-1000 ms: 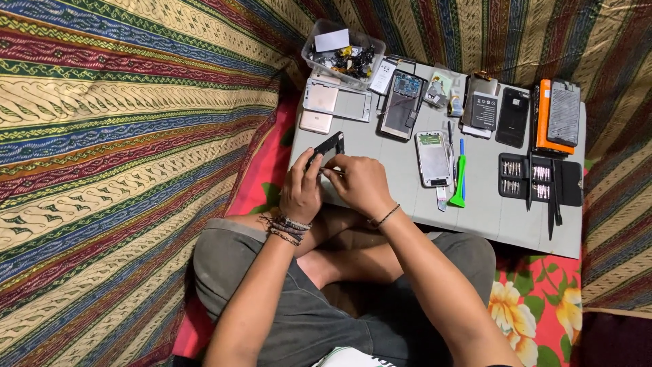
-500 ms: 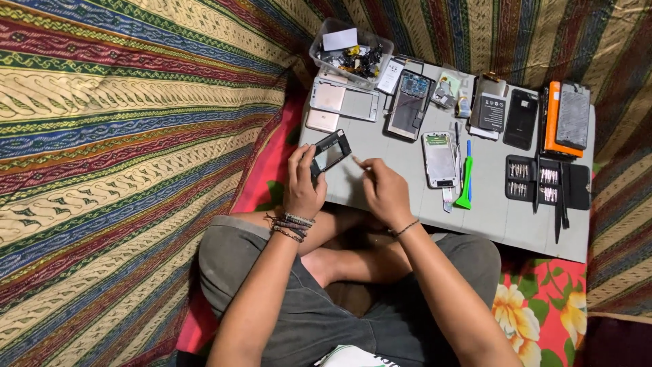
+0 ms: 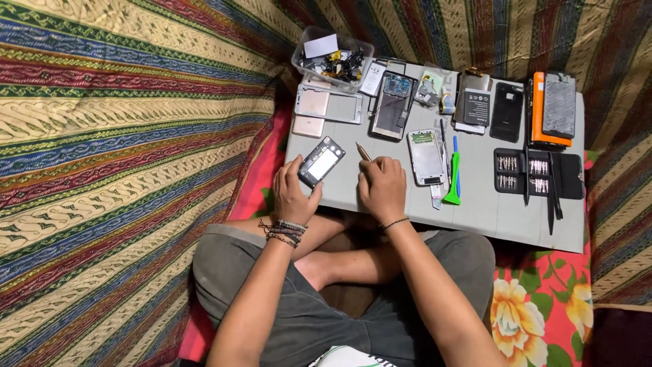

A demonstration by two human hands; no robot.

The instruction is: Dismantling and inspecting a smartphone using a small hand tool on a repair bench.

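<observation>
Two hands (image 3: 295,194) (image 3: 382,187), one clear parts box (image 3: 333,58), one green pry tool (image 3: 453,178), one black bit case (image 3: 536,173), one grey board (image 3: 475,211).

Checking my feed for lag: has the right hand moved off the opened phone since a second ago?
Yes. The right hand with its tool has pulled away rightward from the opened phone in the left hand, toward the silver phone body on the board.

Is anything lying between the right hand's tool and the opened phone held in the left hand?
Nothing visible does. The left hand holds the opened phone tilted over the grey board; the right hand holds a thin tool just beside it, with only bare board between.
</observation>
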